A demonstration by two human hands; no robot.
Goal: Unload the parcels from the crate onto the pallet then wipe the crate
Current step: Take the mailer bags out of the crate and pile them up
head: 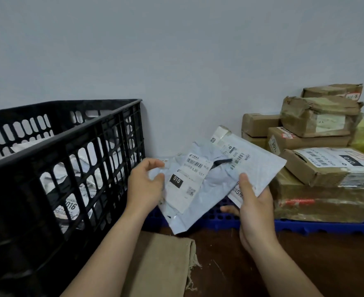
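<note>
A black slotted crate (pixel 74 151) stands at the left with several white and grey mailer bags (pixel 69 202) still inside it. My left hand (pixel 145 185) pinches the left edge of a pale blue-grey mailer (pixel 200 202) with a "010" label. My right hand (pixel 253 209) grips a second white mailer (pixel 260 166) from below, thumb on top. Both bags hang just above the blue plastic pallet (pixel 318 227). Brown cardboard parcels (pixel 318 166) are stacked on the pallet at the right.
A tan cloth (pixel 161 262) lies on the dark brown floor (pixel 305 260) in front of the pallet, beside the crate. A plain grey wall (pixel 176 61) backs the scene. A small white box (pixel 220 133) leans against the wall behind the mailers.
</note>
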